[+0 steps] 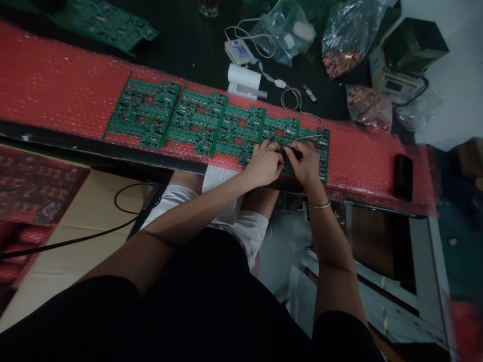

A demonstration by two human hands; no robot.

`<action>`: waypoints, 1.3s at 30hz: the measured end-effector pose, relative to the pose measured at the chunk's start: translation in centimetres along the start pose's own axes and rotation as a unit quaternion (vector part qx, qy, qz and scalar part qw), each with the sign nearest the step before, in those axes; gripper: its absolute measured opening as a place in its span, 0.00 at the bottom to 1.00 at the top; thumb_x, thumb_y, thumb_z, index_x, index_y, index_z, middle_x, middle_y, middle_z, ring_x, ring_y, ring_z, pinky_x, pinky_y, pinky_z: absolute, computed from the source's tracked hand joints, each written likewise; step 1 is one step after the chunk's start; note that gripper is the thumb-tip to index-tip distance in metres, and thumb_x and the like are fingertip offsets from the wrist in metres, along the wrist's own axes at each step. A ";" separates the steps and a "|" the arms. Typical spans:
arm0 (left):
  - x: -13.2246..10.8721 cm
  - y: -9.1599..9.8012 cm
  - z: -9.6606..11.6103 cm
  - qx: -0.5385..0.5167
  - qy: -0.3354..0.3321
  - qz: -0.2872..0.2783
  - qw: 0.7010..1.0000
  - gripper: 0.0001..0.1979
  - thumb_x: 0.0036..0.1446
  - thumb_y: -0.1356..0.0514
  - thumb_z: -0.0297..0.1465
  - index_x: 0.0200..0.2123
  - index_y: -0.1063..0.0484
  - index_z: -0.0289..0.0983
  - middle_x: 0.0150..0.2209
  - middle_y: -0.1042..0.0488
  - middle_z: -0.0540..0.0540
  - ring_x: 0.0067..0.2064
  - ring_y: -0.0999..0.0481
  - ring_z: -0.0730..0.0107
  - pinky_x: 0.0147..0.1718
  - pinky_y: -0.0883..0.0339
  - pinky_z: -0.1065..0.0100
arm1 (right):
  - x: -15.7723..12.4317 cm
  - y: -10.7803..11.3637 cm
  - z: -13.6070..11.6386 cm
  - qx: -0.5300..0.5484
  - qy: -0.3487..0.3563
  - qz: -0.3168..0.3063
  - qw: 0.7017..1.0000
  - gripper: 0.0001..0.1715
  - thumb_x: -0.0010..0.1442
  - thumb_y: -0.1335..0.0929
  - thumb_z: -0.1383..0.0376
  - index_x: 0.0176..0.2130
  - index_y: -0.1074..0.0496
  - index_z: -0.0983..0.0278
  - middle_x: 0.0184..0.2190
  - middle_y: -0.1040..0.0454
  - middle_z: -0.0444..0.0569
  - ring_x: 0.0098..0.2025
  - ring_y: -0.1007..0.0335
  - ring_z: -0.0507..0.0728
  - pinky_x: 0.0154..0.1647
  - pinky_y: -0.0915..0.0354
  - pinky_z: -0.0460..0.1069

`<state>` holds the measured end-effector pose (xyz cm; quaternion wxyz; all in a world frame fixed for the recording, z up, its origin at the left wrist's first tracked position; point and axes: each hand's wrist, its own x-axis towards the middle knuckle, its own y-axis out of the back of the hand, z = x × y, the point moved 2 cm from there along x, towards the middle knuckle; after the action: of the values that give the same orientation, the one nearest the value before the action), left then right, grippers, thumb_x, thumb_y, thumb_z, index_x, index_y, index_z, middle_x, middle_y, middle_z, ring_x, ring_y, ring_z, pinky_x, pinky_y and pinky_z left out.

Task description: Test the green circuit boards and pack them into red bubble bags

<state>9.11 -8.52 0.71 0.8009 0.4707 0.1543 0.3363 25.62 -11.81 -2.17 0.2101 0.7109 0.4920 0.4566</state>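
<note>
A row of several green circuit board panels (pixel 202 120) lies on red bubble wrap (pixel 362 166) along the table's front edge. My left hand (pixel 265 163) rests over the boards near the right end, fingers curled, a ring on one finger; what they grip is hidden. Close beside it, my right hand (pixel 306 162) is closed in a pinch on a thin multi-coloured wire cable (pixel 307 137). Both hands meet over the rightmost board (pixel 323 158), and their fingertips hide the cable's end.
Behind the boards are a small white device with a screen (pixel 239 52), a paper roll (pixel 244 76) and bags of copper-coloured parts (pixel 370 106). A black phone-like object (pixel 403 177) lies at right. More boards (pixel 105 25) sit back left. Cardboard (pixel 75 236) is lower left.
</note>
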 end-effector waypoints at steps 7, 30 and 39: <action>0.3 -0.5 0.1 0.049 -0.043 0.030 0.997 0.13 0.67 0.43 0.28 0.40 0.17 0.32 0.48 0.25 0.33 0.57 0.31 0.42 0.50 0.36 0.47 | -0.1 -0.2 -0.1 -0.008 -0.007 0.001 1.000 0.16 0.71 0.35 0.53 0.34 0.28 0.57 0.35 0.21 0.48 0.42 0.27 0.60 0.48 0.33 0.57; -2.2 -2.8 -0.8 0.132 -0.198 0.080 0.968 0.15 0.71 0.46 0.26 0.52 0.21 0.31 0.55 0.22 0.35 0.60 0.28 0.51 0.54 0.36 0.53 | 0.2 0.7 -0.8 0.012 -0.005 0.024 1.000 0.18 0.68 0.31 0.48 0.34 0.25 0.57 0.35 0.19 0.48 0.42 0.24 0.61 0.50 0.30 0.58; -6.5 -1.8 -1.7 0.095 -0.176 0.115 0.973 0.23 0.70 0.41 0.34 0.65 0.31 0.32 0.63 0.28 0.33 0.64 0.31 0.48 0.60 0.37 0.51 | 2.0 -0.2 -2.9 0.083 0.033 -0.004 0.996 0.11 0.70 0.33 0.56 0.42 0.22 0.57 0.43 0.16 0.49 0.48 0.21 0.60 0.53 0.28 0.58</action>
<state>4.15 -12.48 -2.16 0.7229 0.6112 -0.0129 0.3221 23.24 -10.38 0.06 0.1354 0.7085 0.5376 0.4366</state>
